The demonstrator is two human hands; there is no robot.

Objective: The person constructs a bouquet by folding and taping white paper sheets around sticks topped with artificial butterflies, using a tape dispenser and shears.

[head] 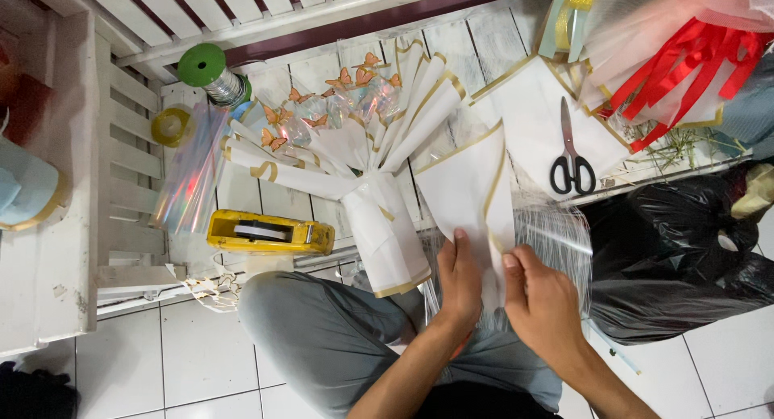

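While a bouquet [355, 145] lies at frame centre, a white gold-edged sheet [468, 189] is pinched by left hand [459, 282] and right hand [544, 302], fingers closed.

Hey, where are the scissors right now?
The black-handled scissors lie on a white sheet on the white plank table, toward the right of the head view, below the red ribbons and above the right hand.
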